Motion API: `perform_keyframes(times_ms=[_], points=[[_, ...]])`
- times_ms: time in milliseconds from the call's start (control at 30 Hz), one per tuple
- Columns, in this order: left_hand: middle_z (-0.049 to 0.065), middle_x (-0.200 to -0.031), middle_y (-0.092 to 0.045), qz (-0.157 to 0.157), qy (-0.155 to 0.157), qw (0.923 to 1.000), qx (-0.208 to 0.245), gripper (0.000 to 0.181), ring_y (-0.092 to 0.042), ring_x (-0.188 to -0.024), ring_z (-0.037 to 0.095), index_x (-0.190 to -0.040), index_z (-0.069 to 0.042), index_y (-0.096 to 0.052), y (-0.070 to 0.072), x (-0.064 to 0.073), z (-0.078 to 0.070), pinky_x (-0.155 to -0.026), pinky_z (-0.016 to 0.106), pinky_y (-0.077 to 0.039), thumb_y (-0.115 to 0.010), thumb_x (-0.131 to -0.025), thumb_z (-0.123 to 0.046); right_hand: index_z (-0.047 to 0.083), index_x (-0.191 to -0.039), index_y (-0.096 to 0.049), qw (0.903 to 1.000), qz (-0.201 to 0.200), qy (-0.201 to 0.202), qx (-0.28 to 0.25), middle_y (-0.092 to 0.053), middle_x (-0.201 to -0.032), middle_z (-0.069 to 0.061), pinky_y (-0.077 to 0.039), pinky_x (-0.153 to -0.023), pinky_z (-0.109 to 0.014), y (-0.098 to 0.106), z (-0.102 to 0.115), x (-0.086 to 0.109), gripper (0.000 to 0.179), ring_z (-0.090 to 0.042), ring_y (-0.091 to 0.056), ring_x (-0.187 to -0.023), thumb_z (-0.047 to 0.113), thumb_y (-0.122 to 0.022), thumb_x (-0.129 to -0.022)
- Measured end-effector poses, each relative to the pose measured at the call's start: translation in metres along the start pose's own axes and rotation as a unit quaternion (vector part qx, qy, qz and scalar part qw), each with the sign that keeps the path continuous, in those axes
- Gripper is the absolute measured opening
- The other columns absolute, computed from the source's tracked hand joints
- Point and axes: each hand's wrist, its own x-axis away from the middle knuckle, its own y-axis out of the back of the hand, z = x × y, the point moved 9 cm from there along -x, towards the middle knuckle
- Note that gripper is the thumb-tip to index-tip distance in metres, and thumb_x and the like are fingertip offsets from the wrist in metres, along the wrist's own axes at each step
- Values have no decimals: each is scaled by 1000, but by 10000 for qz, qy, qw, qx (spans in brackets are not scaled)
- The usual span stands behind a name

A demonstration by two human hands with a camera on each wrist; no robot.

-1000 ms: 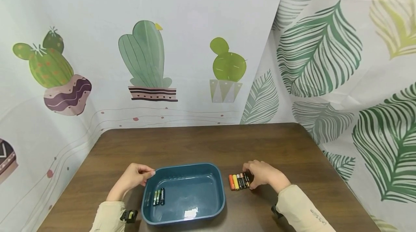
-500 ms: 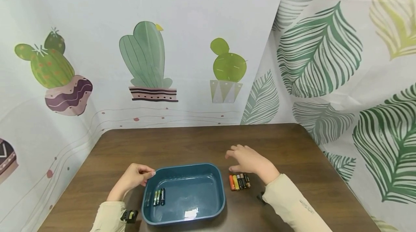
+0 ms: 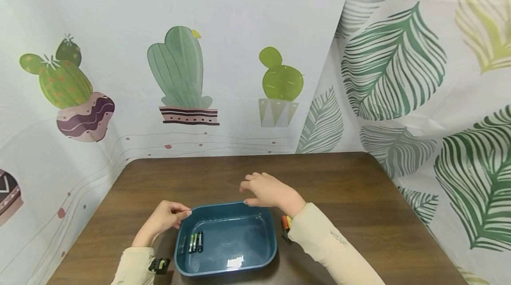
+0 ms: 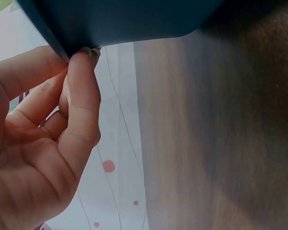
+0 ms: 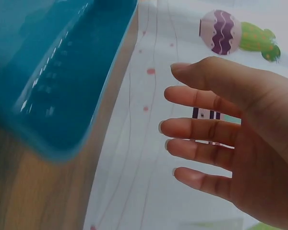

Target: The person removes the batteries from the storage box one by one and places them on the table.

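Observation:
A blue rectangular plastic tray (image 3: 227,271) stands on the table, and my left hand (image 3: 163,218) pinches its far left corner. In the left wrist view, thumb and fingers meet on the rim of the tray (image 4: 134,21). My right hand (image 3: 267,189) hovers above the tray's far right rim; the right wrist view shows its fingers (image 5: 197,127) spread and holding nothing. Green batteries (image 3: 193,243) and a dark battery (image 3: 200,241) lie side by side at the left inside the tray. An orange battery (image 3: 284,223) and a yellow battery (image 3: 289,221) show past the right sleeve, which hides the others.
The brown wooden table (image 3: 339,187) stretches behind and to the right of the tray. Behind it hangs a white cloth (image 3: 231,76) printed with cacti and leaves. A dark strapped device (image 3: 159,265) sits on the left wrist.
My right hand has left the row of batteries and moved up and left to the tray's far edge, its sleeve now covering part of the row. My left hand stays put.

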Motion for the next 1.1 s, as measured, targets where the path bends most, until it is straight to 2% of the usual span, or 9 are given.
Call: perform_keyframes(times_ms=[300, 600, 933, 1100], points=[[7, -72, -65, 48, -64, 10000, -9, 13, -59, -58, 19, -92, 5, -73, 0, -1, 0, -54, 35, -55, -69, -87, -7, 19, -116, -67, 9992, 323, 217, 115, -62, -113, 2, -45, -97, -33, -17, 35, -36, 28, -16, -56, -110, 34, -66, -92], [7, -70, -65, 71, -47, 9999, 83, 13, -59, -58, 19, -91, 6, -72, -1, -2, 1, -54, 34, -55, -68, -87, -6, 21, -114, -67, 9956, 631, 537, 444, -61, -107, 8, -45, -92, -28, -43, 71, -63, 31, -10, -55, -104, 39, -68, -89], [7, -69, -64, 162, -37, 9997, 184, 17, -57, -57, 18, -94, 9, -71, -2, -1, 1, -54, 35, -56, -68, -89, -7, 25, -110, -67, 9888, 1055, 563, 891, -61, -102, 11, -45, -82, -24, -76, 95, -79, 34, -6, -54, -93, 46, -72, -84], [6, -69, -64, 206, 5, 9997, 164, 18, -58, -58, 18, -95, 8, -71, -2, -1, 2, -55, 35, -56, -68, -89, -8, 25, -115, -66, 9836, 1259, 493, 1194, -62, -106, 11, -45, -83, -24, -92, 103, -84, 45, -6, -55, -95, 53, -73, -80]])
